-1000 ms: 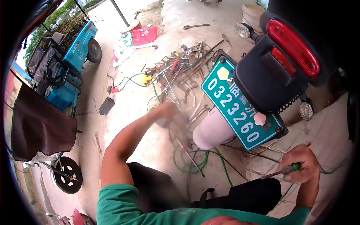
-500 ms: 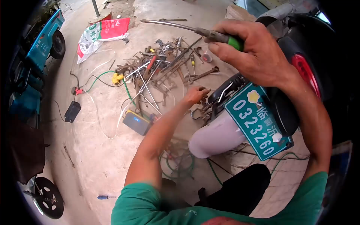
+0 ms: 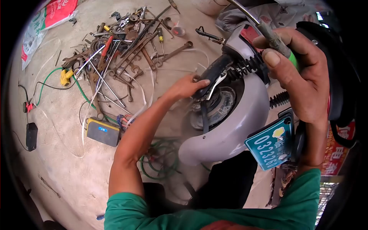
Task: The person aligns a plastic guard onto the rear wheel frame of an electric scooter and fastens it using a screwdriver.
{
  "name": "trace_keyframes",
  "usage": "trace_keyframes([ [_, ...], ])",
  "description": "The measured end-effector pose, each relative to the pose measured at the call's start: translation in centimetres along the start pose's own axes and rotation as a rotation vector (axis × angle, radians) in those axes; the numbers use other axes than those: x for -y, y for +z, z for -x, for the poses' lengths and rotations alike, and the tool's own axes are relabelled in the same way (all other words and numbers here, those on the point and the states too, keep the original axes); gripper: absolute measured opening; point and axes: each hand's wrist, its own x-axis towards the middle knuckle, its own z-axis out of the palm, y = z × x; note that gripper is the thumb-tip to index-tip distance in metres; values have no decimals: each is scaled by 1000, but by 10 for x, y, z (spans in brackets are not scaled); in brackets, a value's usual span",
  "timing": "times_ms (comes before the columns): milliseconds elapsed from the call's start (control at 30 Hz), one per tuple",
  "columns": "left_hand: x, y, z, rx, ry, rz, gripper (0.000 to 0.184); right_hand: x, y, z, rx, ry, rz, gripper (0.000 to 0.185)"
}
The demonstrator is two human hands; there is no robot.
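My right hand (image 3: 299, 73) is closed around a long screwdriver (image 3: 274, 40) with a worn grey and green handle; its metal shaft runs up past the top edge of the view. Lower and to the left, my left hand (image 3: 188, 86) grips the black tyre (image 3: 214, 74) of a two-wheeler's wheel, thumb on top, its other fingers mostly hidden. A shiny metal lever (image 3: 216, 86) sits beside the thumb, against the wheel rim (image 3: 224, 105). Around the wheel curves a pale grey mudguard (image 3: 245, 126), with a green licence plate (image 3: 271, 142) to its right.
Wrenches and other tools lie in a heap (image 3: 122, 50) on the concrete floor. A grey and yellow box (image 3: 102, 132) stands left of my forearm, near a coiled green hose (image 3: 159, 161). A black coil spring (image 3: 245, 67) adjoins the wheel.
My view has swung right and closer to the wheel. My left hand has gone from hovering near the wheel to gripping the tyre. The screwdriver in my right hand now points more upward.
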Motion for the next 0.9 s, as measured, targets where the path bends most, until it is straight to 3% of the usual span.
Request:
trace_keyframes([
  [133, -18, 0, 8, 19, -44, -5, 75, -6, -1, -3, 34, -97, -2, 27],
  [400, 3, -1, -8, -11, 24, 59, 69, 1, 3, -3, -20, 19, 181, 36],
  [533, 10, 1, -5, -65, 76, -69, 71, 1, 6, -1, -17, 38, 275, 38],
  [633, 7, -16, -4, 41, -31, 20, 69, 2, 8, 1, -25, 49, 303, 38],
  [900, 6, -9, -18, 11, 4, -46, 74, -1, 7, 6, -34, 104, 289, 38],
])
